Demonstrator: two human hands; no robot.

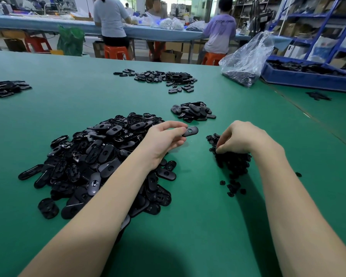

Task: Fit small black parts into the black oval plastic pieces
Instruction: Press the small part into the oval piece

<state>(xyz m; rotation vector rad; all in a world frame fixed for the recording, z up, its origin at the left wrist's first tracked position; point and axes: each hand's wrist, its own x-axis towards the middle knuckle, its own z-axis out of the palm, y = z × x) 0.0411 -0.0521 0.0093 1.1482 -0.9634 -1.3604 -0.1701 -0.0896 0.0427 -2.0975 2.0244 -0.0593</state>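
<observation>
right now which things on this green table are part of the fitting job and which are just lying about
In the job:
- left hand pinching one black oval plastic piece
- right hand picking in the heap of small black parts
- big heap of black oval plastic pieces
- small stack of ovals ahead, possibly finished ones

Lying about:
- clear plastic bag
- blue plastic tray
- far piles of black pieces

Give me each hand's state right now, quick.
Left hand: pinching one oval piece.
Right hand: fingers curled into the small parts pile; grip hidden.
</observation>
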